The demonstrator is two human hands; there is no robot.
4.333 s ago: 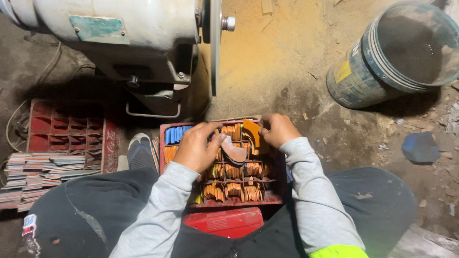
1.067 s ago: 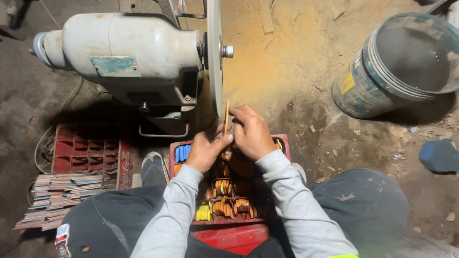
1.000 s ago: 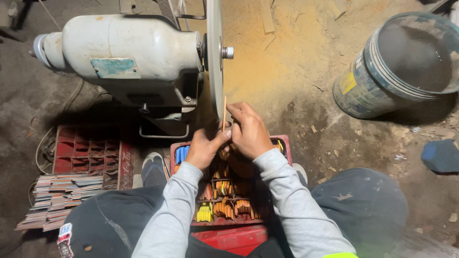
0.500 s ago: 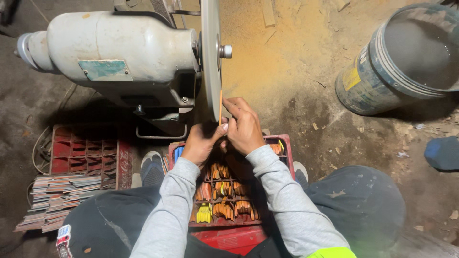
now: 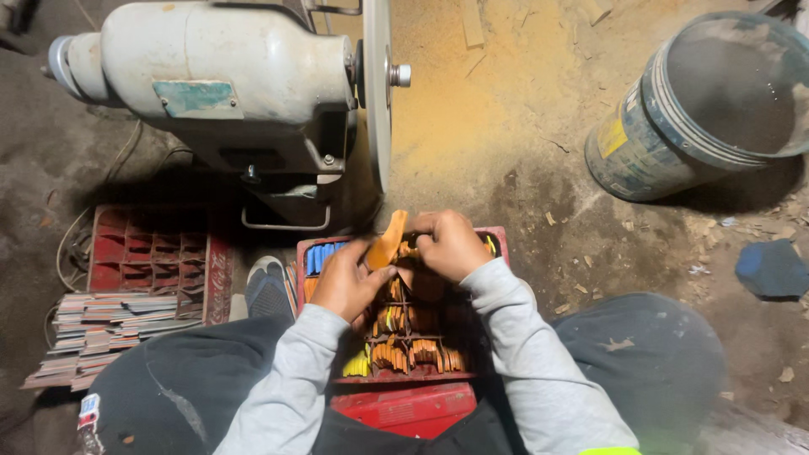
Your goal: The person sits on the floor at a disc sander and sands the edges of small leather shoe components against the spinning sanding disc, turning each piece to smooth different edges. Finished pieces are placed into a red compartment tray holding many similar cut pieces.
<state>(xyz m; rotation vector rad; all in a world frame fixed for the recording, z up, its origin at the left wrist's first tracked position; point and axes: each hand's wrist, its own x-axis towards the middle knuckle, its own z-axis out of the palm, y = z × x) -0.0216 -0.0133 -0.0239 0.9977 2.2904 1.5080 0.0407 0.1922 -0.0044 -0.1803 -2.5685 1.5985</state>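
A: Both hands on one orange flat piece [image 5: 387, 242] — left hand [image 5: 347, 282] pinches its lower end between thumb and fingers, right hand [image 5: 451, 243] is curled at its other side, fingers closed toward it. Can't tell if the right actually clamps it or just steadies it

B: Where's the piece relative to the machine?

A: Just below the lower edge of the grinding disc [image 5: 377, 88], tilted up toward it. Contact not visible, call it near. Motor housing [image 5: 206, 72] sits left of the disc, on the floor

B: And under the hands?

A: Red divided crate [image 5: 497, 238] between the person's knees, compartments packed with orange pieces [image 5: 411, 354], a few yellow ones [image 5: 357, 366] at lower left, blue ones [image 5: 324, 255] in the upper left compartment

B: Progress?

A: Judging from the layout only: one piece in hand at the disc, lots more in the crate, sorted by colour. Can't tell worked from unworked, so done versus left is unclear. Orange dust [image 5: 447, 101] covers the ground past the disc, so plenty of grinding looks done

B: Other stuff?

A: Second red crate [image 5: 152, 257] at left, mostly empty cells, stack of flat strips [image 5: 101, 324] below it. Dusty bucket [image 5: 704, 101] upper right, well apart. Shoe [image 5: 270, 286] beside the main crate
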